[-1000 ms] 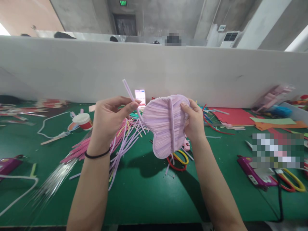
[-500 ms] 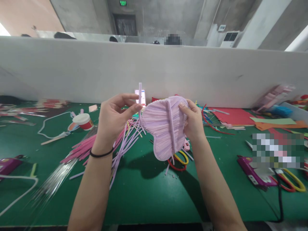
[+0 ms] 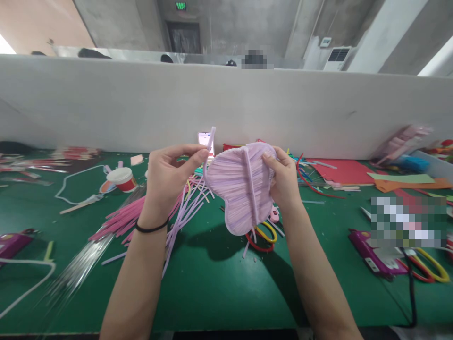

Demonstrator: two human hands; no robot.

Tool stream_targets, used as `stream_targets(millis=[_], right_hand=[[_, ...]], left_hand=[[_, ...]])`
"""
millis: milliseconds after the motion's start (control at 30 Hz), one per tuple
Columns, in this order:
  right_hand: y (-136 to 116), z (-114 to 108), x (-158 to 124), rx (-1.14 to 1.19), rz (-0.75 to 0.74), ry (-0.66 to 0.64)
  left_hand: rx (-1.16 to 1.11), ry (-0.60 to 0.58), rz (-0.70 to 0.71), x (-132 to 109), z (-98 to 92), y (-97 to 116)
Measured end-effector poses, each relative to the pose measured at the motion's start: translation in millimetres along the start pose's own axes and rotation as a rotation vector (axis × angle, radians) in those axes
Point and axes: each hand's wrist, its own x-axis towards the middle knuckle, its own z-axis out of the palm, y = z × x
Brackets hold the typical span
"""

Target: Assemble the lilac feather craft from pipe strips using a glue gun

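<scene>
Held up over the table is a lilac petal-shaped piece (image 3: 233,186) with a wavy edge, covered in rows of fuzzy stems and crossed by one raised lengthwise strip. My right hand (image 3: 285,174) grips its right edge, thumb on the near face and fingers behind. At the piece's left edge, my left hand (image 3: 173,172) pinches a lilac pipe cleaner (image 3: 211,137) between thumb and fingertips. The upper end of that stem pokes above the fingers, leaning right; its lower part runs down along the piece's edge. A black band circles my left wrist.
Loose lilac stems (image 3: 182,222) and pink stems (image 3: 122,217) lie left of centre. Scissors (image 3: 264,238) rest beneath the piece. A phone (image 3: 205,138) leans against the white partition (image 3: 226,104). A paper cup (image 3: 122,179) stands left; red sheets (image 3: 343,170) and a purple tool (image 3: 375,255) lie right.
The top of the pipe cleaner has tilted from upright toward the right, and my left fingertips have closed together on it. The petal-shaped piece and my right hand have hardly moved.
</scene>
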Motion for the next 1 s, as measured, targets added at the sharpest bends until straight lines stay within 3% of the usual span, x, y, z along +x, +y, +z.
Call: stream_targets(millis=[233,1000], right_hand=[[-1.1,0.0,-1.0,0.029,0.004,-0.028],[1.6,-2.3,0.0,-0.032,-0.026,-0.057]], left_hand=[[-0.021,-0.061,-0.041,0.8,-0.4,0.2],[-0.069,-0.062,-0.019,-1.1,9.8,-2.3]])
